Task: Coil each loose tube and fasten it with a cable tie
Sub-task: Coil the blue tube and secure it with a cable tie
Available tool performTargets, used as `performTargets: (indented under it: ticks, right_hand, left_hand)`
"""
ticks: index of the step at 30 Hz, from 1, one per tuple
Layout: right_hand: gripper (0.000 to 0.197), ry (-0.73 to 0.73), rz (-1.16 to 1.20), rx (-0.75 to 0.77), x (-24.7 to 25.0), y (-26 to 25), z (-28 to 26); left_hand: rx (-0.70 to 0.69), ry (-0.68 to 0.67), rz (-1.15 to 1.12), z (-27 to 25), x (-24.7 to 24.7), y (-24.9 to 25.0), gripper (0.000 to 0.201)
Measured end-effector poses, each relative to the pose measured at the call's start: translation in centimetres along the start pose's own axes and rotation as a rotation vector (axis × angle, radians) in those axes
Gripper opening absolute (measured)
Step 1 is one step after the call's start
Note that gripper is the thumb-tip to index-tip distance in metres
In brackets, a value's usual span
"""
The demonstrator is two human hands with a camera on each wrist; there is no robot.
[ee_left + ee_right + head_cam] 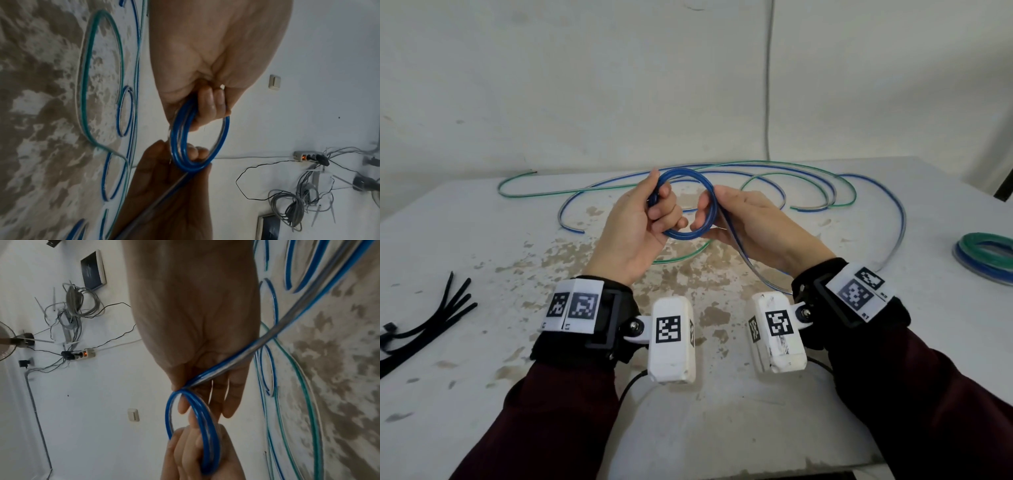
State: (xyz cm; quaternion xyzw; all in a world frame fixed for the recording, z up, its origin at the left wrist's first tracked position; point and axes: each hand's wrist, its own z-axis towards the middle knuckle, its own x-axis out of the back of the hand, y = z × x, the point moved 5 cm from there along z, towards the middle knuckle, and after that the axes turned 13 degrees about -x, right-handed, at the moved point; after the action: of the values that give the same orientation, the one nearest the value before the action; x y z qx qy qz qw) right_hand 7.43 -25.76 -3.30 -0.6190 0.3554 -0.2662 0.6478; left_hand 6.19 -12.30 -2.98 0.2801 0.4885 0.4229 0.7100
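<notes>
Blue tube coil [685, 205], several turns, is held above the middle of the tabletop [482, 394]. Left hand [633, 226] grips the coil's left side, fingers curled round the bundled turns. Right hand [750, 229] pinches the coil's right side; the tube's free length runs across its palm toward the right edge. Loose blue and green tubes [774, 178] lie along the far edge. Finished coils [986, 255] sit at the right edge. Black cable ties [431, 322] lie at the left edge.
</notes>
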Motion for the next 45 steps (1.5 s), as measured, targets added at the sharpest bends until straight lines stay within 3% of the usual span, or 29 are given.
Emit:
performTargets:
  ticks: [6,13,18,23,28,31,36,41,45]
  right_hand:
    - [0.034,-0.014,0.222,0.032,-0.2,0.0,0.8]
    - [0.032,0.154,-0.088,0.052,0.2,-0.5,0.3]
    - [0.034,0.114,-0.017,-0.019,0.2,-0.1,0.2]
    - [0.021,0.054,-0.085,-0.039,-0.3,0.1,-0.1]
    - [0.039,0.021,0.172,-0.069,-0.5,-0.3,0.2]
    - [0.026,0.034,0.118,-0.003,-0.2,-0.6,0.1]
    - [0.009,0.084,-0.137,-0.029,-0.2,-0.3,-0.1]
    - [0.034,0.091,-0.160,-0.050,0.2,-0.3,0.2]
    - [0.035,0.063,-0.213,-0.015,0.4,-0.5,-0.1]
  left_hand:
    - [-0.012,-0.020,0.042,-0.3,-0.6,-0.2,0.033]
    - [0.017,-0.116,0.193,-0.6,-0.8,-0.1,0.042]
    - [-0.075,-0.044,0.248,-0.5,-0.9,0.0,0.039]
    - [-0.049,-0.049,0.232,-0.3,-0.2,-0.1,0.039]
    - [-0.004,-0.081,0.134,-0.3,-0.6,-0.1,0.039]
    - [0.031,-0.117,0.186,-0.5,-0.8,-0.2,0.037]
    - [0.068,-0.217,0.487,-1.0,-0.8,-0.6,0.045]
    - [-0.082,-0.107,0.422,-0.7,-0.5,0.0,0.040]
    - [0.028,-0.109,0.381,-0.7,-0.4,-0.4,0.041]
